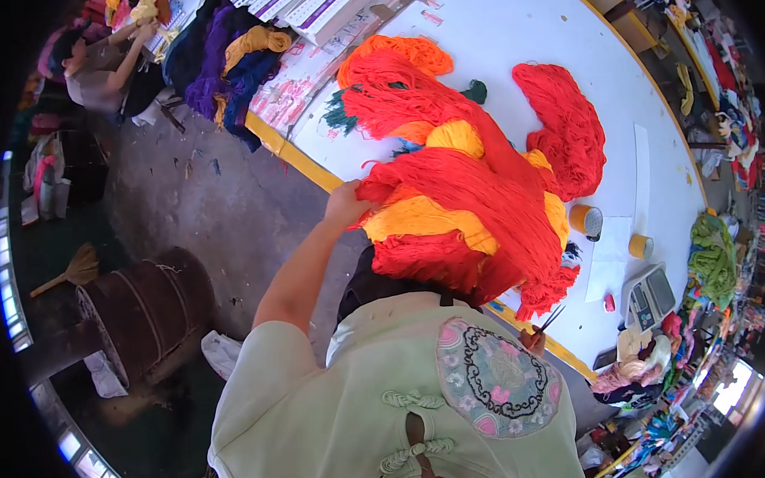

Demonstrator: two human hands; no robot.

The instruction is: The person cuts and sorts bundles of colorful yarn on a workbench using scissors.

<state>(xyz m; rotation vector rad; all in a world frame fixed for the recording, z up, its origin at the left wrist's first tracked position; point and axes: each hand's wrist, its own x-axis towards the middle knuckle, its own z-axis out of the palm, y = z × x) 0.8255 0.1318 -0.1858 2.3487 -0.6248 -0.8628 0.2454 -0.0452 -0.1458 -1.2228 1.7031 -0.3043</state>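
A big heap of red yarn point(473, 185) spreads over the white table in front of me, with yellow-orange yarn point(432, 220) showing between its layers. My left hand point(346, 205) is closed on the red yarn at the heap's left edge. By the table's near edge, my right hand point(533, 342), partly hidden, grips a pair of scissors point(553, 317), their dark blades pointing up and right just beside the yarn's lower end. Bright orange yarn point(418, 54) lies at the heap's far side. Another red skein point(568, 131) rests separately to the right.
On the white table point(493, 16) stand a tape roll point(586, 221), a second roll point(641, 246) and a digital scale point(648, 300). Dark and purple yarn hangks point(216, 68) drape off the far left corner. A co-worker point(99, 76) sits beyond. A rusty drum point(149, 310) lies at left.
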